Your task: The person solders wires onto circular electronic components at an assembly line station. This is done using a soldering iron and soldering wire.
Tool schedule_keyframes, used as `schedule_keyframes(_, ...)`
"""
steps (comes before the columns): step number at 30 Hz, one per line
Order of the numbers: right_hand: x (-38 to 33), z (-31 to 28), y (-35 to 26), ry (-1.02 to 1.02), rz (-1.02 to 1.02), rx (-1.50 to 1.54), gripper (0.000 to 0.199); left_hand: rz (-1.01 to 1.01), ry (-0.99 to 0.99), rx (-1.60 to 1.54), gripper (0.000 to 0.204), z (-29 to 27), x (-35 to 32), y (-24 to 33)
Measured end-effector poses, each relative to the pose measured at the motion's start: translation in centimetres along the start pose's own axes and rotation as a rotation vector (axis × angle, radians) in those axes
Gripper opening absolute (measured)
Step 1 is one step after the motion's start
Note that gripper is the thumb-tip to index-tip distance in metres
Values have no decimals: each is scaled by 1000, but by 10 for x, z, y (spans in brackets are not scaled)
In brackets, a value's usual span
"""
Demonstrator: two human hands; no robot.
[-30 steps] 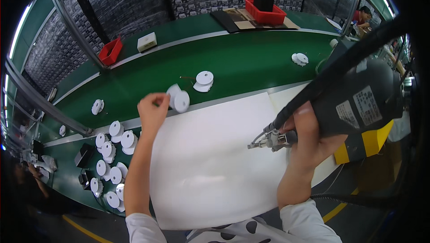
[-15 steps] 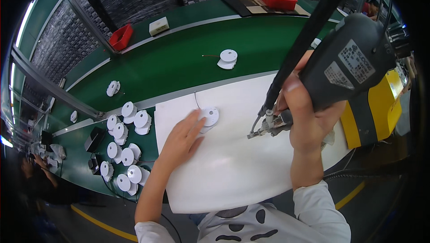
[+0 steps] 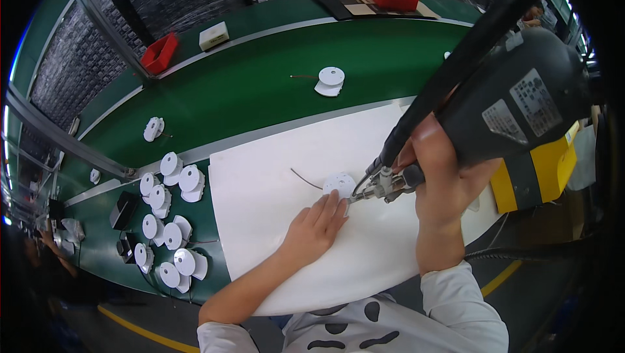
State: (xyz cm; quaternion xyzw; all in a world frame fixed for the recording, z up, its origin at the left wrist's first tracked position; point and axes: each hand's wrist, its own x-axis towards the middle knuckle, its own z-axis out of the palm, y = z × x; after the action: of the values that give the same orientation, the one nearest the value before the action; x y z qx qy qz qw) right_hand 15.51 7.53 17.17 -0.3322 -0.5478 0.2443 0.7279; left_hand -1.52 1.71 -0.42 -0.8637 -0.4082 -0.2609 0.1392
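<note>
My left hand (image 3: 314, 228) lies flat on the white sheet-covered counter (image 3: 260, 190), fingers (image 3: 331, 208) together and stretched toward one o'clock, their tips touching the near edge of the small round white plastic disc part (image 3: 340, 184) so it cannot slide. That disc sits near the middle of the sheet, a thin dark wire (image 3: 305, 179) trailing off toward ten o'clock. My right hand (image 3: 443, 184) is wrapped tight around the grip of the heavy dark-grey powered driver with a yellow base (image 3: 514, 112), its metal nose (image 3: 377, 190) angled in from three o'clock to meet the disc's edge. At nine o'clock, off the sheet, a cluster of similar white discs (image 3: 169, 223) waits on the green surface; one more disc (image 3: 330, 81) lies at twelve o'clock on the green belt (image 3: 260, 86).
</note>
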Motion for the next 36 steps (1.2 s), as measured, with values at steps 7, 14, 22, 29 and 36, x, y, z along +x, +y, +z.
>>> schedule_keyframes(7, -1, 6, 7, 41, -57, 40, 44, 56, -32, -16, 24, -1, 2, 0)
schedule_keyframes(14, -8, 12, 7, -32, -50, -33, 45, 63, -20, -39, 19, -2, 3, -3)
schedule_keyframes(22, -10, 15, 9, -87, 30, 29, 42, 38, -24, -50, 21, -4, 0, -3)
schedule_keyframes(29, -4, 16, 4, -12, 77, 83, 39, 32, -21, -192, 29, 0, -5, -8)
schedule_keyframes(36, 2, 4, -10, 149, -24, 27, 34, 190, -82, -304, 32, -11, 2, -7)
